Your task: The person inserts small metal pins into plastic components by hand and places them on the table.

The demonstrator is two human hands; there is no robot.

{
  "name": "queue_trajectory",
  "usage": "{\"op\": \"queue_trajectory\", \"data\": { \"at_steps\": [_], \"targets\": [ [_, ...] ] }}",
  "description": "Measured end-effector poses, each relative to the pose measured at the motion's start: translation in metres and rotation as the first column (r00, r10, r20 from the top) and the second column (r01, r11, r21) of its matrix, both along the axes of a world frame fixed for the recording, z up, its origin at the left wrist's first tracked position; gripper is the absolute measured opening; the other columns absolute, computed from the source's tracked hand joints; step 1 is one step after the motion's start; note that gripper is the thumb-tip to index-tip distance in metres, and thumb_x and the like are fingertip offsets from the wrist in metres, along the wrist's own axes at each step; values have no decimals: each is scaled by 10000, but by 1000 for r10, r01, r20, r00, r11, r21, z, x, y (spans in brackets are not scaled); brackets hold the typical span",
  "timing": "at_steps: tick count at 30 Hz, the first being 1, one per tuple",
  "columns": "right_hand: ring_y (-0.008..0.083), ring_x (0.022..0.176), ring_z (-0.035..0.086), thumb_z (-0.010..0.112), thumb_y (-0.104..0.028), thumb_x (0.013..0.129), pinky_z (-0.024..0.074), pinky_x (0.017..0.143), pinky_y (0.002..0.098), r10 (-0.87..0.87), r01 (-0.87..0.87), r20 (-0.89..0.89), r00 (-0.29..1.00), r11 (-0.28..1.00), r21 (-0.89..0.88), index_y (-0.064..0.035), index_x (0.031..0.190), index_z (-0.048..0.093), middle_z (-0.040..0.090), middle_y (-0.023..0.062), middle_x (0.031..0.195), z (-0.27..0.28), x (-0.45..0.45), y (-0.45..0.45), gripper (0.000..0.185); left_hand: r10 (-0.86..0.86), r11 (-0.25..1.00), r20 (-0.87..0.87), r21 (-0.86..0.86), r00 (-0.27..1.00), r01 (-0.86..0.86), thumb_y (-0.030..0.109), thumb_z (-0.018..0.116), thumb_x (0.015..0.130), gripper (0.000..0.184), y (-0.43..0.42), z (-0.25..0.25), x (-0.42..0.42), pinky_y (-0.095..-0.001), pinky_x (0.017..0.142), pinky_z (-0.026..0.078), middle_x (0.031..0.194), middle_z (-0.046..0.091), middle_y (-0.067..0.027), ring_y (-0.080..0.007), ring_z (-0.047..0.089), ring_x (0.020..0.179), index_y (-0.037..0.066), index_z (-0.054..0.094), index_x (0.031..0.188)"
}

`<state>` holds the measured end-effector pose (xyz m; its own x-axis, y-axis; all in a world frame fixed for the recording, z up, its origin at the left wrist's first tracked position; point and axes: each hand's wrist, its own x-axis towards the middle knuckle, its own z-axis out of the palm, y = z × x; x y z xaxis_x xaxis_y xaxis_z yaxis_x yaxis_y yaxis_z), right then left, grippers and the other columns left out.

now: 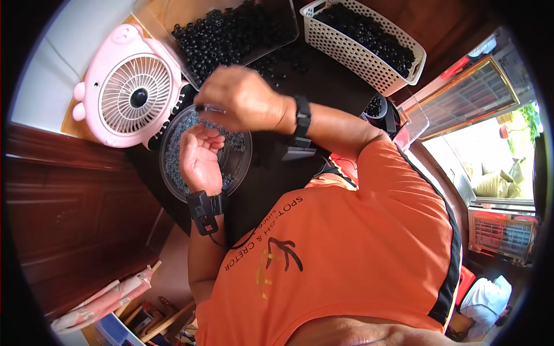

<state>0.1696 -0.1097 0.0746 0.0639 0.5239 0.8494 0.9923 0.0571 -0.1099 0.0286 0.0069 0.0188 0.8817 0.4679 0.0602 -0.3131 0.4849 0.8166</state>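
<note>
My left hand [202, 158] is palm up over a clear round tub [245, 167], its fingers loosely curled and nothing visible on the palm. Inside the tub lie many small bluish-grey pieces [173, 151]. Just above it, my right hand [242, 98] is smeared by motion, with its fingers bent inward. Something small and dark shows at its fingertips, too blurred to name. Behind the right hand stands a clear bin [288, 23] of small black ring-shaped pieces [213, 43].
A pink pig-shaped fan [124, 86] stands left of the tub. At the back right is a white perforated basket [369, 66] of black pieces [369, 32]. Loose black pieces lie on the dark table [323, 78]. A small cup [376, 106] stands beyond my right forearm.
</note>
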Motion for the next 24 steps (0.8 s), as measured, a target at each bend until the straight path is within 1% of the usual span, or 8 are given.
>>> {"op": "queue_trajectory", "data": {
  "at_steps": [3, 6, 9, 13, 14, 17, 21, 24],
  "targets": [
    [273, 724, 621, 752, -241, 670, 516, 652, 383, -384, 369, 36, 923, 907, 204, -147, 780, 692, 645, 51, 752, 34, 43, -33, 158, 6, 1000, -44, -27, 999, -8, 246, 451, 961, 258, 10, -5, 0, -339, 770, 465, 922, 628, -118, -218, 593, 815, 27, 558, 1043],
    [341, 888, 594, 691, -112, 765, 491, 782, 410, -694, 692, -48, 718, 704, 163, 7, 1004, 641, 629, 156, 915, 71, 65, -90, 272, -1, 1000, -16, -29, 1000, 0, 250, 463, 959, 251, 14, -8, 2, -330, 760, 464, 913, 626, -118, -220, 600, 815, 29, 562, 1023],
    [333, 917, 601, 664, -89, 788, 497, 785, 407, -831, 788, 54, 553, 543, 290, 19, 1027, 638, 610, 167, 1026, 69, 87, -117, 263, -7, 999, -35, -44, 999, 5, 224, 483, 951, 216, 15, -9, 0, -330, 765, 468, 916, 629, -119, -223, 606, 822, 31, 568, 998],
    [328, 873, 613, 685, -110, 773, 502, 756, 410, -576, 581, -341, 743, 808, -100, 22, 1007, 637, 644, 163, 926, 57, 69, -105, 273, -22, 999, -33, -24, 999, 21, 237, 493, 944, 226, 18, -12, 1, -332, 782, 470, 935, 634, -115, -226, 609, 843, 34, 576, 994],
    [201, 815, 660, 723, -203, 784, 519, 717, 295, -518, 494, -346, 782, 854, -163, -67, 943, 700, 688, 74, 899, 34, 77, -97, 211, -13, 1000, -41, -19, 999, 13, 236, 494, 943, 224, 19, -12, 1, -332, 779, 471, 933, 634, -114, -226, 609, 841, 35, 576, 994],
    [159, 784, 647, 688, -129, 807, 507, 708, 275, -252, 37, -477, 842, 909, -414, -36, 934, 695, 684, 73, 879, -10, 69, -71, 158, -3, 1000, -59, -15, 998, 2, 231, 496, 942, 216, 20, -12, 2, -330, 777, 471, 930, 634, -113, -225, 609, 839, 37, 577, 989],
    [207, 778, 645, 706, -155, 760, 514, 714, 304, -133, -184, -475, 870, 806, -563, -57, 888, 696, 655, 75, 812, -39, 41, -44, 161, 27, 999, -78, -23, 997, -29, 189, 478, 950, 170, 16, -5, 2, -324, 745, 479, 871, 628, -105, -213, 608, 776, 40, 561, 955],
    [249, 829, 626, 715, -210, 742, 508, 741, 352, -154, -10, -208, 966, 781, -625, -75, 847, 679, 637, 72, 817, -54, 32, -32, 175, 20, 999, -89, -28, 996, -23, 184, 478, 947, 169, 16, -7, 3, -322, 743, 478, 867, 629, -106, -214, 609, 775, 39, 564, 954]
  ]
}}
